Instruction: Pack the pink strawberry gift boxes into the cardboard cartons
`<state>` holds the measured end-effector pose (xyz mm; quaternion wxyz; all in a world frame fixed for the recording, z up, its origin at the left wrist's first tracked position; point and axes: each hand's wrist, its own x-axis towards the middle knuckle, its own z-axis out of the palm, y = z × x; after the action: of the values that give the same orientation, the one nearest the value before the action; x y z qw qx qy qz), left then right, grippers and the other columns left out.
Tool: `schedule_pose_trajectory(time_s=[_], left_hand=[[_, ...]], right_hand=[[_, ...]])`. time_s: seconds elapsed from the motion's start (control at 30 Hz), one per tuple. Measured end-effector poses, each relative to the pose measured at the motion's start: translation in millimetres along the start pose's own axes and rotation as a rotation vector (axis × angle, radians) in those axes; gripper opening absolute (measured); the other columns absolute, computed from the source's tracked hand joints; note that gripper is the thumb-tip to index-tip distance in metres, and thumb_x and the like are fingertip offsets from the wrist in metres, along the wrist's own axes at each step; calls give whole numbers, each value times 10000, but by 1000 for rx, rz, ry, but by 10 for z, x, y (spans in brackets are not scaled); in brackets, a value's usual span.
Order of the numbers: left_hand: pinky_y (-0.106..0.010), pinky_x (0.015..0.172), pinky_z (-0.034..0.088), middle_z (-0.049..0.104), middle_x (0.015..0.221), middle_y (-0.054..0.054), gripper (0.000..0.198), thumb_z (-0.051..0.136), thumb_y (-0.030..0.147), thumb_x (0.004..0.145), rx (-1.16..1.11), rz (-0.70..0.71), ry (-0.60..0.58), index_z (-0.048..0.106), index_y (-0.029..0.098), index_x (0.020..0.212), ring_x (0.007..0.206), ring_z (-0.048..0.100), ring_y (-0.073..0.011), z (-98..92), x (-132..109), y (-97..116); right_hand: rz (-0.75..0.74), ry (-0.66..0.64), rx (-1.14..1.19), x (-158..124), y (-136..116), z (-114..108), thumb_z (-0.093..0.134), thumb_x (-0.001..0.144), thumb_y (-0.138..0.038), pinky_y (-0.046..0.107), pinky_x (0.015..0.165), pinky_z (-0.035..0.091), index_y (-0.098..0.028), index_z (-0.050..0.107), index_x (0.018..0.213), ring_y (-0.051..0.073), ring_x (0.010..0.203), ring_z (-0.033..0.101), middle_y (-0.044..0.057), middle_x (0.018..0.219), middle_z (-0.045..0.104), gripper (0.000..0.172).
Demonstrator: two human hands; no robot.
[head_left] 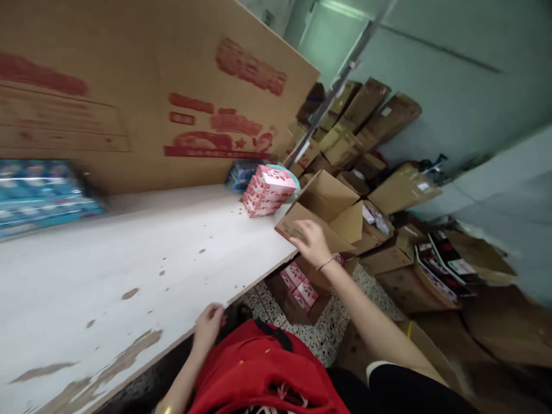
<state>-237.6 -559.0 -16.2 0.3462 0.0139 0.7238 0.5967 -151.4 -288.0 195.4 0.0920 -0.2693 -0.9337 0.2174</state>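
My right hand (311, 244) reaches out at the near side of an open cardboard box (323, 204), its fingers loosely bent and apart, with nothing seen in them. Whether the fingertips touch the box wall, I cannot tell. By the front edge of the white worktable (181, 247), my left hand (209, 326) is closed with its fingers curled together. A small pale bit shows at its fingertips, too blurred to name. A stack of pink-and-white patterned packs (269, 191) stands on the table just left of the open box.
Below my right arm, a carton on the floor holds several pink boxes (299, 284). Blue packs (43, 195) lie at the table's left, more blue packs (242, 174) behind the pink stack. A large printed cardboard sheet (142, 86) stands along the back. Cartons (366, 115) crowd the right.
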Motion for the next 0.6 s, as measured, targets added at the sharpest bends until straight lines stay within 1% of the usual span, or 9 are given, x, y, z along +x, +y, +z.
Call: schedule_pose_trajectory(time_s=[0.03, 0.07, 0.1, 0.17, 0.23, 0.27, 0.33, 0.4, 0.6], left_hand=[[-238, 510, 438, 563, 545, 14, 194, 634, 283, 792, 3, -4, -118, 600, 140, 666, 496, 532, -124, 445, 90, 107], [-226, 474, 389, 538, 494, 19, 192, 627, 268, 756, -3, 13, -262, 580, 154, 609, 450, 494, -117, 910, 186, 223], [-219, 452, 353, 525, 470, 22, 193, 623, 254, 726, 0, 11, -321, 560, 162, 569, 418, 465, -108, 1379, 283, 337], [-212, 435, 323, 517, 447, 16, 195, 598, 233, 713, 14, -18, -378, 534, 170, 540, 402, 453, -103, 2250, 468, 531], [-207, 432, 315, 516, 453, 12, 178, 566, 209, 717, 17, -56, -376, 522, 173, 548, 405, 452, -100, 2938, 637, 661], [-206, 427, 307, 511, 457, 12, 166, 549, 199, 723, 19, -72, -359, 521, 174, 561, 404, 446, -98, 3198, 719, 705], [-208, 419, 291, 504, 471, 13, 141, 529, 187, 735, 26, -95, -317, 526, 173, 595, 405, 433, -96, 3563, 887, 768], [-209, 419, 287, 506, 492, 11, 126, 526, 189, 747, 41, -109, -270, 527, 171, 622, 419, 432, -98, 3776, 1064, 816], [-217, 491, 367, 567, 613, -30, 121, 515, 185, 796, 76, -115, -176, 531, 169, 677, 548, 515, -123, 4034, 1505, 992]], right_hand=[[47, 120, -230, 120, 455, -299, 557, 850, -508, 532, 1173, 159, -99, 351, 1455, 340, 1439, 190, 210, 1510, 319, 759], [98, 157, -416, 217, 873, -542, 587, 821, -564, 571, 1162, 130, -83, 311, 1474, 367, 1445, 161, 221, 1519, 308, 857], [134, 103, -533, 295, 1236, -724, 590, 817, -588, 591, 1150, 132, -84, 318, 1472, 378, 1433, 199, 220, 1500, 352, 871], [170, -134, -636, 416, 1760, -922, 512, 885, -574, 540, 1105, 263, -112, 444, 1398, 352, 1338, 403, 198, 1386, 518, 694], [151, -370, -592, 512, 2011, -955, 379, 972, -495, 411, 973, 417, -144, 583, 1244, 288, 1148, 588, 161, 1210, 654, 488], [129, -429, -569, 555, 2055, -938, 327, 995, -463, 360, 892, 454, -152, 616, 1176, 266, 1069, 632, 150, 1140, 686, 462], [77, -457, -552, 637, 2049, -888, 285, 1009, -442, 317, 786, 467, -155, 629, 1108, 255, 998, 658, 145, 1073, 705, 459], [38, -450, -551, 718, 1998, -854, 285, 1009, -445, 316, 755, 462, -155, 623, 1088, 263, 985, 663, 145, 1061, 707, 453], [19, -473, -498, 947, 1857, -836, 318, 1000, -464, 328, 742, 458, -151, 628, 1040, 285, 974, 668, 154, 1039, 707, 443]])
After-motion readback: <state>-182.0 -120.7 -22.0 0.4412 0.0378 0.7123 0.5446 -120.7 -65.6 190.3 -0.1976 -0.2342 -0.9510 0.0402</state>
